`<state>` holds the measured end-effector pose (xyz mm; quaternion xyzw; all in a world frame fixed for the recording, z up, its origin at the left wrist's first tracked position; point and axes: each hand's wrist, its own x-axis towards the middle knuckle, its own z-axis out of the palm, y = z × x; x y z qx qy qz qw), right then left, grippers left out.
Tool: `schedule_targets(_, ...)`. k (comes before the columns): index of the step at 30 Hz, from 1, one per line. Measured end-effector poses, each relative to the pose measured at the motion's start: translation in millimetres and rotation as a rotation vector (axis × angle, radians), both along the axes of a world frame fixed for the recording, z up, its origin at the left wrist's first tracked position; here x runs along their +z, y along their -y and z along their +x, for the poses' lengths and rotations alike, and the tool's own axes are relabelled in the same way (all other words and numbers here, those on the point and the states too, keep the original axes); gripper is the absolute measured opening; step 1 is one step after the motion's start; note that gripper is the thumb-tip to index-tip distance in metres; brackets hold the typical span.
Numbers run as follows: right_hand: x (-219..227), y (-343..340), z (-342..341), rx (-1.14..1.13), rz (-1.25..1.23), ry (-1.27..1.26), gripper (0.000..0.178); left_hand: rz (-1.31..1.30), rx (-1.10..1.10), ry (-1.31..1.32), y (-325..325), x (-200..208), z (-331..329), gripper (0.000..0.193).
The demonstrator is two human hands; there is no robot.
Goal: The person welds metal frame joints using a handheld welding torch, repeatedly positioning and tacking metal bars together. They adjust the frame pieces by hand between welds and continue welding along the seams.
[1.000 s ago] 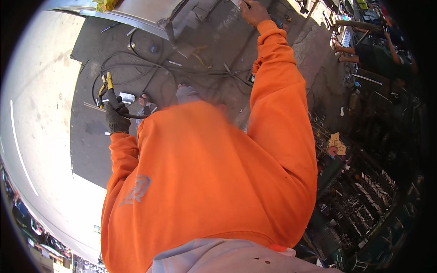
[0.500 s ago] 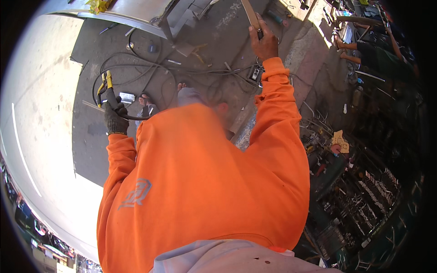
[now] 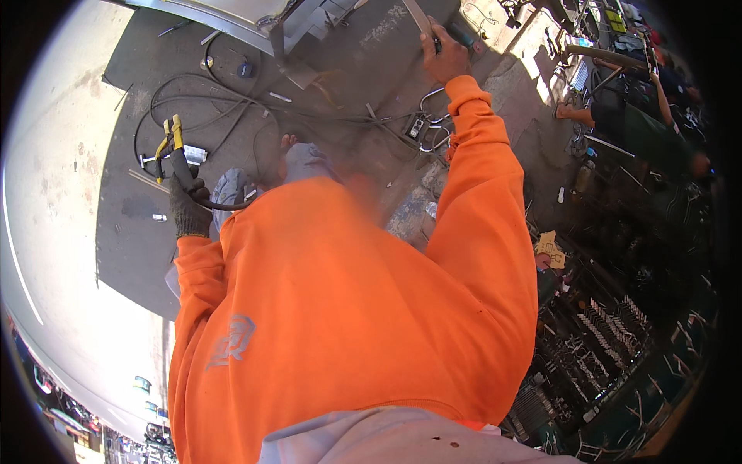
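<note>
At the left, my left hand point(image 3: 188, 205), in a dark knitted glove, is closed around the dark handle of a welding electrode holder point(image 3: 178, 138). Its yellow jaws point up, away from me. A black cable point(image 3: 224, 206) runs from the handle back toward my body. Bare and raised at the upper right, my right hand point(image 3: 447, 58) grips a long flat strip point(image 3: 416, 14). The strip's far end passes out of the picture at the top.
A pale metal frame point(image 3: 232, 17) stands at the top left. Looped cables point(image 3: 182, 77) lie across the dark floor, passing a small device point(image 3: 416, 126). To the right are many metal tools point(image 3: 610, 332) and another person's leg point(image 3: 576, 113).
Both hands sit slightly farther left in the picture, and the right hand is a little higher. The floor and metal frame have also shifted left. Both hands keep their holds.
</note>
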<state>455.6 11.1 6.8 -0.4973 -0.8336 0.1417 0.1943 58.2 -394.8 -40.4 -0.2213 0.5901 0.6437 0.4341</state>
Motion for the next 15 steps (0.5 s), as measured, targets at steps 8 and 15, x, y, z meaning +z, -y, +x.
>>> schedule_targets(8,28.3,-6.1,13.3,-0.098,0.241,-0.320,0.052,-0.034,0.001,0.131,19.6,-55.5,36.5,0.035)
schedule_targets(15,-58.0,47.9,32.0,-0.153,0.168,0.010,0.047,-0.122,-0.068,0.263,27.7,-101.5,61.6,0.036)
